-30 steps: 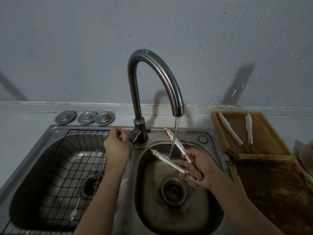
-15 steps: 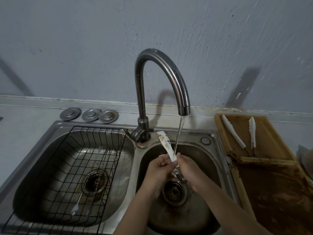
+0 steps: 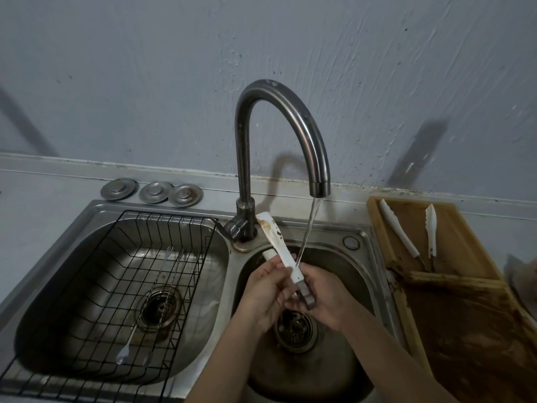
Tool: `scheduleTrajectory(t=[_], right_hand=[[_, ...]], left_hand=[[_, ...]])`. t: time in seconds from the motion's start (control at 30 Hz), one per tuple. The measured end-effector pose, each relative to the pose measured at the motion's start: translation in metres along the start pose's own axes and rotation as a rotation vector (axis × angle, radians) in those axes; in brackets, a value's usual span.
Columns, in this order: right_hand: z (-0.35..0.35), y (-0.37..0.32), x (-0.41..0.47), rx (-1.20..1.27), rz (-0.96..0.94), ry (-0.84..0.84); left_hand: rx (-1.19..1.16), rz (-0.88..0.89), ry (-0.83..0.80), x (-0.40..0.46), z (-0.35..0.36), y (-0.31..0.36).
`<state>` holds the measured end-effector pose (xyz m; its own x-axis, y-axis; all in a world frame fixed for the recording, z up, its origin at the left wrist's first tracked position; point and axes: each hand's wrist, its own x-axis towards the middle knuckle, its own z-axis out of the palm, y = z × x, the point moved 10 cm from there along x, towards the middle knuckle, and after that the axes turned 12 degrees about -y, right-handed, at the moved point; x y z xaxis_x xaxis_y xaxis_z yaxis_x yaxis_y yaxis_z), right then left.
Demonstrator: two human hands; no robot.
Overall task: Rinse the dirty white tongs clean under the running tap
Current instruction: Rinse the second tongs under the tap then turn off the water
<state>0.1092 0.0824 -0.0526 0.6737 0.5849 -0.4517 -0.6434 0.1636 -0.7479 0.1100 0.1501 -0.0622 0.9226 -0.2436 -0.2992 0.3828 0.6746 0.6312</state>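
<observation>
Steel double sink (image 3: 374,274) below, right basin. Left hand (image 3: 266,295) and right hand (image 3: 325,295) both pinching white tongs (image 3: 280,248) at the grey hinge end, tips angled up and away-left toward tap (image 3: 279,135), stained brown, water stream (image 3: 309,228) striking beside the fingers.

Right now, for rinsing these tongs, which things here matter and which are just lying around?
In use:
- dirty white tongs
- left hand and right hand, both gripping them
- tap with its water stream
- right basin

Just lying about:
- wire rack and long forks in the left basin
- three metal discs
- wooden tray with second tongs
</observation>
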Motion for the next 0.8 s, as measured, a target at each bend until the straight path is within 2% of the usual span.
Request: scheduleTrajectory(t=[0.07, 0.17, 0.3, 0.4, 0.5, 0.7, 0.8], right_hand=[[0.003, -0.007, -0.001, -0.138, -0.036, -0.007], [-0.006, -0.015, -0.006, -0.433, -0.066, 0.141], [-0.009, -0.028, -0.011, -0.632, -0.17, 0.241], [-0.006, -0.03, -0.011, -0.68, -0.18, 0.225], [-0.015, -0.034, -0.017, -0.674, -0.182, 0.301], [-0.02, -0.035, -0.022, -0.877, -0.177, 0.335], [-0.031, -0.038, -0.029, -0.991, -0.203, 0.402]], left_hand=[[0.017, -0.022, 0.007, -0.001, 0.001, -0.002], [-0.027, -0.023, 0.018, -0.002, 0.005, -0.006], [-0.043, -0.019, 0.048, -0.002, 0.009, -0.008], [-0.043, -0.021, 0.059, -0.003, 0.008, -0.008], [-0.017, -0.036, 0.059, -0.004, 0.01, -0.012], [0.233, -0.058, 0.087, -0.003, 0.006, -0.013], [0.298, -0.154, 0.052, 0.001, 0.007, -0.019]])
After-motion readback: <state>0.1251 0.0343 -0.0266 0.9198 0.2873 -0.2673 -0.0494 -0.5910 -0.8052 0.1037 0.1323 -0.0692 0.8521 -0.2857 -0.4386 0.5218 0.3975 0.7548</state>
